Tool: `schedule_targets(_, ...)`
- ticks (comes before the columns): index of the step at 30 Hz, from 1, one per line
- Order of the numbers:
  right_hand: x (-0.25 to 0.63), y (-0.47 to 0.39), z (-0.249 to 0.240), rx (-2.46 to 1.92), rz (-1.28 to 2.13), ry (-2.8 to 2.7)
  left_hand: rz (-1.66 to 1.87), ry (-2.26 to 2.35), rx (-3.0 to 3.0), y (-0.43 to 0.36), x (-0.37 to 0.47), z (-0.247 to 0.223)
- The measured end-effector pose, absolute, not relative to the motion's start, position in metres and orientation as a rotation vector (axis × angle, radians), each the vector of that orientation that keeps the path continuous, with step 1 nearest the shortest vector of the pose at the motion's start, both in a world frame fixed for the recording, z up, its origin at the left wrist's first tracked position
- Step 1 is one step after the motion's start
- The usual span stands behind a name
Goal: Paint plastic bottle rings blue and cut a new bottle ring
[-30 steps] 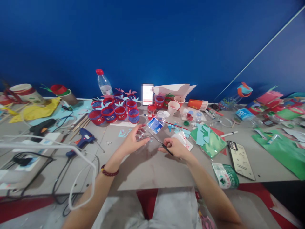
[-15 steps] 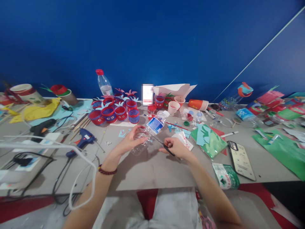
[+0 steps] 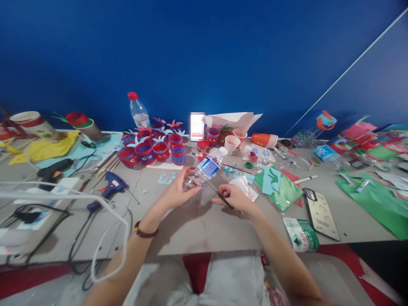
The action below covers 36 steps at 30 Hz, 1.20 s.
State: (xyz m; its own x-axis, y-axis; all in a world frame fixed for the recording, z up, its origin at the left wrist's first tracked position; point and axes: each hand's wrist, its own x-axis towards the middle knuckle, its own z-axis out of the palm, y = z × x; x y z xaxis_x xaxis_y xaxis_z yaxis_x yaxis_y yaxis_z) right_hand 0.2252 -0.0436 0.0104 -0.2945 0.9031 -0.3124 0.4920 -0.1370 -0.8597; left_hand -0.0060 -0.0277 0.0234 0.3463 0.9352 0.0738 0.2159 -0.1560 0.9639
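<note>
A clear plastic bottle (image 3: 209, 166) with a blue label and white cap lies tilted in front of me, cap pointing away to the right. My left hand (image 3: 181, 187) is curled round its lower part, thumb on the near side and fingers on the far side, hiding some of the base. In my right hand (image 3: 234, 197) is a pair of black-handled scissors (image 3: 225, 201), seen nearly edge-on. Their thin blades reach the bottle's side just below the label; whether they pierce the plastic I cannot tell.
Decorated red and purple cups (image 3: 145, 152) stand behind at left. A blue glue gun (image 3: 112, 186) and a white power strip (image 3: 47, 208) with cables lie left. On the right are a green packet (image 3: 280, 191), a phone (image 3: 321, 214) and a small pouch (image 3: 300, 234).
My left hand has shifted slightly right and the bottle has turned a little, with less of its base showing. My right hand and the scissors stay almost in place.
</note>
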Motion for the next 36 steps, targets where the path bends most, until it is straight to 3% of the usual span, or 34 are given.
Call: schedule_targets(36,0.224,-0.046,0.013,-1.549,1.422,-1.728,0.92,1.094,1.718,-0.028,-0.002,0.011)
